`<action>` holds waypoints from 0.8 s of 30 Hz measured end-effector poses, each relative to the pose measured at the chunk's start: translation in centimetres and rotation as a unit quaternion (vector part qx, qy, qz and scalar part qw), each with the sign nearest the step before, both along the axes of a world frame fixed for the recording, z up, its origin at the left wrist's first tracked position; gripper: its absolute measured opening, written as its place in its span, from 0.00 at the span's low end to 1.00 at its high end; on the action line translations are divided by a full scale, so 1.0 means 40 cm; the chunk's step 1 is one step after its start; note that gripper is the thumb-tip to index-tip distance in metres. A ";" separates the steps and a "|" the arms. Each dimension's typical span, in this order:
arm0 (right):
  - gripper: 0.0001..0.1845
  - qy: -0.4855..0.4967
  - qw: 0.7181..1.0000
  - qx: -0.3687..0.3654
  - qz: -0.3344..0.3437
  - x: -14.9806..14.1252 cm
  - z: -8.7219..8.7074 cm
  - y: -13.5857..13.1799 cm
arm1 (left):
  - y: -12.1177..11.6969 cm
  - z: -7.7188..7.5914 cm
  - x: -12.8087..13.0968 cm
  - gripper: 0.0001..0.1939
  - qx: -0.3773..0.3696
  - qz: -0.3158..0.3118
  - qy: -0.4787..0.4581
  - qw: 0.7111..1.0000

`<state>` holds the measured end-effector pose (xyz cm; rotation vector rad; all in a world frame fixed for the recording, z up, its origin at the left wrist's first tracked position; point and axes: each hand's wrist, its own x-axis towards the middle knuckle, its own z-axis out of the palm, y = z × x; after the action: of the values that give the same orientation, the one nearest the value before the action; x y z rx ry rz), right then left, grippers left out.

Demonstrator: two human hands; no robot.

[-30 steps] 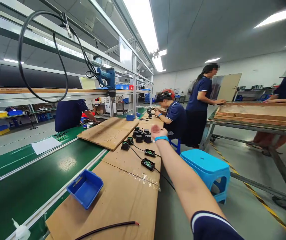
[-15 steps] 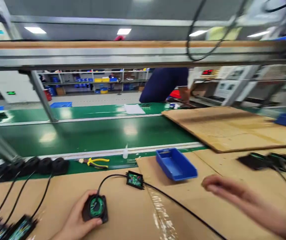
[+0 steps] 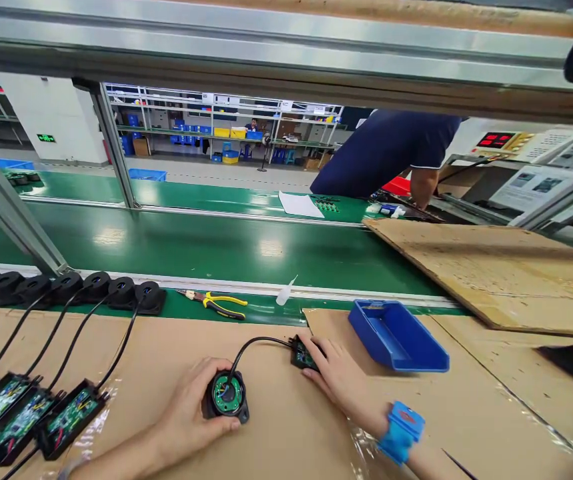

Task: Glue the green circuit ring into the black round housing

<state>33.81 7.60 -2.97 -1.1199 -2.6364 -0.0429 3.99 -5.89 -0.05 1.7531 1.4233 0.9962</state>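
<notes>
My left hand (image 3: 197, 407) is closed around a black round housing (image 3: 227, 395) with a green ring-shaped circuit board facing up. A short black cable (image 3: 253, 342) arches from it to a small black circuit-board box (image 3: 300, 353). My right hand (image 3: 333, 373), with a blue wristband, grips that box, its fingers over the top and partly hiding the board. Both parts rest on or just above the cardboard; I cannot tell which. On the left, several like circuit-board boxes (image 3: 69, 420) lie in a row, cabled to black round housings (image 3: 149, 297) along the green strip.
Yellow-handled pliers (image 3: 216, 305) and a small white bottle (image 3: 285, 293) lie beyond my hands. A blue bin (image 3: 401, 340) stands right of them, near a raised cardboard sheet (image 3: 506, 273). A metal frame beam (image 3: 266, 63) crosses overhead. Another person (image 3: 391, 153) leans over the far bench.
My right hand has come in from the right and taken hold of the circuit-board box. My left hand keeps the round housing. The view has shifted down and left.
</notes>
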 end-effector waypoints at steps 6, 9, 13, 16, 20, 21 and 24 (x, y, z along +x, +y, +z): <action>0.31 0.016 1.000 -0.009 -0.005 0.149 0.074 -0.077 | 0.005 0.015 0.010 0.24 0.007 -0.003 0.021 1.000; 0.29 0.013 0.998 -0.064 0.004 0.174 0.086 -0.101 | 0.003 0.020 0.014 0.23 0.006 0.001 0.032 0.999; 0.27 0.009 0.991 -0.132 0.006 0.172 0.083 -0.115 | -0.002 0.019 0.015 0.23 0.018 0.006 0.057 0.998; 0.28 0.019 0.988 -0.155 0.011 0.176 0.091 -0.119 | -0.006 0.016 0.012 0.25 0.040 0.004 0.081 0.996; 0.30 0.020 0.980 -0.200 -0.002 0.171 0.108 -0.116 | -0.007 0.011 0.007 0.21 0.089 -0.011 0.134 0.987; 0.31 0.018 0.976 -0.215 -0.010 0.166 0.113 -0.115 | -0.006 0.008 0.005 0.19 0.106 -0.014 0.150 0.983; 0.33 0.023 0.964 -0.264 -0.028 0.153 0.130 -0.113 | -0.004 -0.010 0.000 0.17 0.157 -0.014 0.188 0.969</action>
<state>39.92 3.08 2.23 -1.3252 -2.6425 0.7050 3.98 -6.03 -0.46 2.2860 1.5230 0.9480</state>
